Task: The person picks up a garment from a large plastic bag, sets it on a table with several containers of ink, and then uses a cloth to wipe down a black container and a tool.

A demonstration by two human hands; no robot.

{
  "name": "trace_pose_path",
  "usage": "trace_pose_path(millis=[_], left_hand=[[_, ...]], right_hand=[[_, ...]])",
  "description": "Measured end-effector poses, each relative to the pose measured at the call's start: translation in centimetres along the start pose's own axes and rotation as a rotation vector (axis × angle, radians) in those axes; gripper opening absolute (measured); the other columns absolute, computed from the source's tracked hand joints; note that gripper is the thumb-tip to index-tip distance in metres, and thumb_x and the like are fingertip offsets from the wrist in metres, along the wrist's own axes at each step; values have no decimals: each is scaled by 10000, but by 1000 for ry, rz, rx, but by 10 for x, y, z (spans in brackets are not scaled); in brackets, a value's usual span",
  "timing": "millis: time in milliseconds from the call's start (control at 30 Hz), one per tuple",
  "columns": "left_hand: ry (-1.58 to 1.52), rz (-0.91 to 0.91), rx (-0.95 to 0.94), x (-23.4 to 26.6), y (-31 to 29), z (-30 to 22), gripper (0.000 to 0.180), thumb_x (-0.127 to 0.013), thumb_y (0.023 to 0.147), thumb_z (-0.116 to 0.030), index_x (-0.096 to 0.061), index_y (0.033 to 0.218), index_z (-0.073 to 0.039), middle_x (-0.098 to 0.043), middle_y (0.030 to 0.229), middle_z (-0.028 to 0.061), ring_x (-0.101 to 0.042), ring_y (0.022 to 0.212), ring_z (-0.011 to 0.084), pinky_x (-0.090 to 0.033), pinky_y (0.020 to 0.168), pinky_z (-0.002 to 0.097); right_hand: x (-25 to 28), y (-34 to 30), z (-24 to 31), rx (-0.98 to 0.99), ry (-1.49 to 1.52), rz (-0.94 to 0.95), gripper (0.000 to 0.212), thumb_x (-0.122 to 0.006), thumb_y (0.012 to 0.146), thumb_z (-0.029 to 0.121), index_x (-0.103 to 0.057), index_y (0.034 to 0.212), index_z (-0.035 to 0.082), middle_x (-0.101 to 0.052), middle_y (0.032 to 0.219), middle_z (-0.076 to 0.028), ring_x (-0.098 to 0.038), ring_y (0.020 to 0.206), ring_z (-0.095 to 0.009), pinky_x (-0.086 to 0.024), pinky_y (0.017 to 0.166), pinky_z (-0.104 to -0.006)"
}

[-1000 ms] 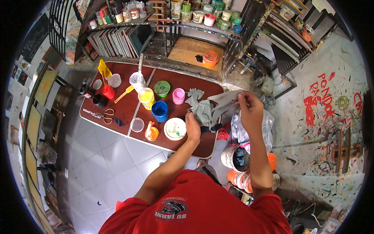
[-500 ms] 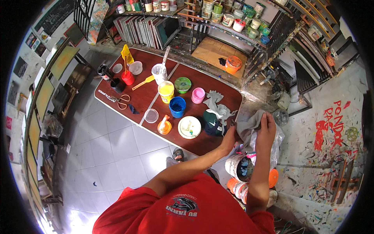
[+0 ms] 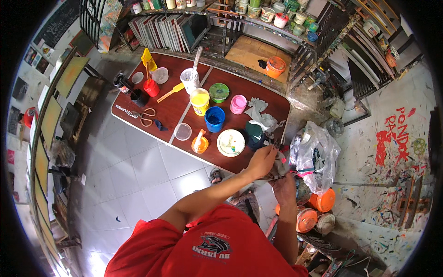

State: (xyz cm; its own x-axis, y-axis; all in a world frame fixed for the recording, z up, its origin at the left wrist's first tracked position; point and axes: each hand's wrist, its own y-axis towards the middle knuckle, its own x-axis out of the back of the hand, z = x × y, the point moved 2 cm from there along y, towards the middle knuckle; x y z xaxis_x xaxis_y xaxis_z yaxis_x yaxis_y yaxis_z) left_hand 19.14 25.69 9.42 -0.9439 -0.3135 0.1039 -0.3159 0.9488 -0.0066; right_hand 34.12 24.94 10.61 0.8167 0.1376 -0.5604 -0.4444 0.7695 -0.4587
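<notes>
Got a grey rag (image 3: 278, 169) gripped in my left fingers (image 3: 269, 153) and right fingers (image 3: 286, 181). There's a plastic bag (image 3: 326, 158) just right of them, blue tub (image 3: 214, 121) ahead-left on the table (image 3: 162, 112).

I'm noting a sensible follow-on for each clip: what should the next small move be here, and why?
Probably ease the left hand and right hand slightly apart to spread the grey cloth: it looks bunched between them, so little of its surface shows. The clear plastic bag sits close on the right, so a small, careful pull seems best.
</notes>
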Motion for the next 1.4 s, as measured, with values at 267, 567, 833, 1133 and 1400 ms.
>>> trace_pose_path(millis=[267,567,833,1133,1400], left_hand=[[-1083,195,869,-16,-90,36,716,-296,934,-751,-611,1215,-173,-663,1092,62,-630,965,244,-474,886,491],[-1253,-365,728,21,-148,71,530,-374,987,-612,-618,1050,-146,-609,801,35,-602,720,208,-528,742,401],[-613,-367,720,39,-202,84,672,-325,998,-619,-639,870,-39,-545,720,49,-494,675,165,-391,602,360],[-461,-558,478,155,-216,109,558,-337,1026,-527,-624,1046,-49,-617,925,63,-571,827,164,-426,649,350],[-914,-252,765,259,-223,107,700,-244,1004,-639,-549,1285,-75,-649,1188,139,-645,1057,241,-516,899,395]], right_hand=[[-14,-34,-15,533,-811,9,291,-641,943,171,-598,1154,-25,-665,1053,-105,-645,931,-193,-507,811,-311],[-22,-115,-48,649,-1603,168,205,-672,857,113,-615,975,-45,-575,991,-186,-532,994,-394,-430,848,-497],[-37,-123,-107,827,-1169,-28,184,-595,945,79,-568,1018,-89,-614,1149,-200,-611,955,-294,-488,803,-366],[-123,-107,-173,349,-843,201,199,-685,911,116,-651,1043,-30,-708,885,-126,-653,811,-143,-504,730,-286],[-220,-78,-222,884,-1625,298,382,-729,686,100,-702,1065,69,-544,1154,-124,-497,1135,-332,-412,970,-435]])
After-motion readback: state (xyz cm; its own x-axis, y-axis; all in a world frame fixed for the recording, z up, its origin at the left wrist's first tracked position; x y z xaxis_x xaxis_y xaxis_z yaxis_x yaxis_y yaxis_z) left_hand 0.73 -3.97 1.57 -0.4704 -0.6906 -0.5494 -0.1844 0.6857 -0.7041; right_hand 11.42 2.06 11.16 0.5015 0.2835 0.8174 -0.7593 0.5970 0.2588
